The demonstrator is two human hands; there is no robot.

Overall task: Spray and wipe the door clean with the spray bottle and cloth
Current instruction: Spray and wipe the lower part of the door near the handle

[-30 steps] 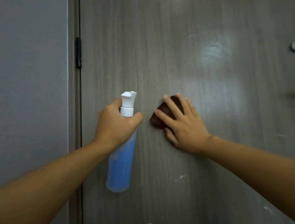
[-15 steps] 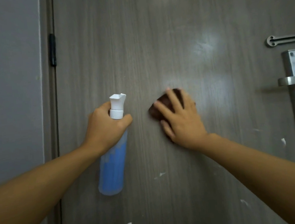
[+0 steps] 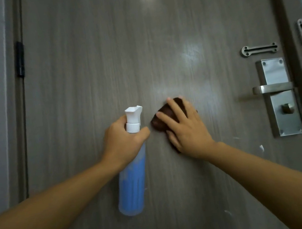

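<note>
Across nearly the whole view stands the door [image 3: 103, 63], grey wood grain with a glossy sheen near its middle. Since a second ago the view has swung rightward: the hinge [image 3: 20, 59] now sits far to the left, and the lock plate [image 3: 280, 97] with its handle [image 3: 273, 88], only half seen before, shows whole, with a small latch bar [image 3: 259, 49] above it. That suggests the person is working across toward the handle side.

Left of centre hangs the spray bottle [image 3: 132, 180], blue liquid inside, white nozzle up and facing the door. The left hand [image 3: 125, 141] grasps it round the neck, thumb wrapped across the front; it keeps the same hold as in the earlier pictures, and I see no spray leaving it.

Just right of the bottle, the right hand [image 3: 187, 130] lies flat with fingers spread, pressing the cloth [image 3: 163, 119] against the door. The cloth is dark brown, mostly hidden under the palm, and it has stayed at about the same spot relative to the bottle.

Small white flecks [image 3: 261, 148] dot the lower door, below and right of the hands. Wiping seems under way, and judging by those flecks, the lower part is not yet done.
</note>
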